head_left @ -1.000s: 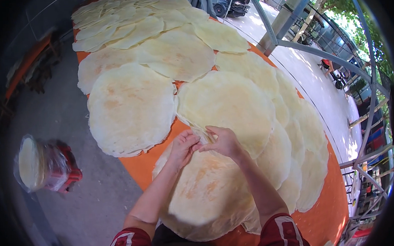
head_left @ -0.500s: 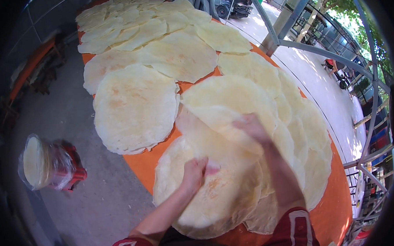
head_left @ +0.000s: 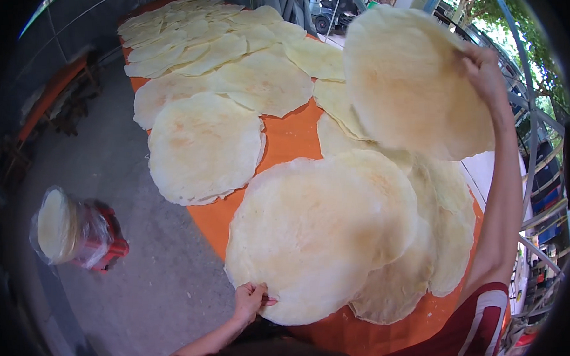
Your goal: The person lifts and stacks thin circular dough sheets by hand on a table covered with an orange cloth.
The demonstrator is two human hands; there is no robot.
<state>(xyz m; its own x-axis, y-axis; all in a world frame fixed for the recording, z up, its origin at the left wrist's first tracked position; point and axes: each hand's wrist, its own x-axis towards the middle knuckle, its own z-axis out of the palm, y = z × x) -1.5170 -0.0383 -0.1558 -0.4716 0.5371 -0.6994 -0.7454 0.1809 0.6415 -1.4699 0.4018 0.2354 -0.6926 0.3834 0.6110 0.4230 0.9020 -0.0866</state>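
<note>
My right hand (head_left: 485, 74) is raised at the right, its fingers closed on the edge of a large, thin, round flatbread (head_left: 414, 86). That sheet hangs in the air above the table's far right side and hides part of what lies behind. Low and near me, my left hand (head_left: 251, 300) pinches the front left rim of another pale flatbread (head_left: 294, 235), the top one of the near pile. Overlapping rounds (head_left: 397, 281) spread to the right of it. Farther left, a neat stack of flatbreads (head_left: 201, 146) lies apart from both hands.
Many more flatbreads (head_left: 190, 36) overlap at the table's far end. An orange cloth (head_left: 293, 136) covers the long table. On the floor at left, a plastic-wrapped stack of flatbreads (head_left: 58, 226) rests on a red stool (head_left: 116, 246). Metal frame bars (head_left: 529, 97) stand at right.
My right hand has lifted a flatbread off the near pile, up and to the right. My left hand has come down and nearer, to the pile's front left rim.
</note>
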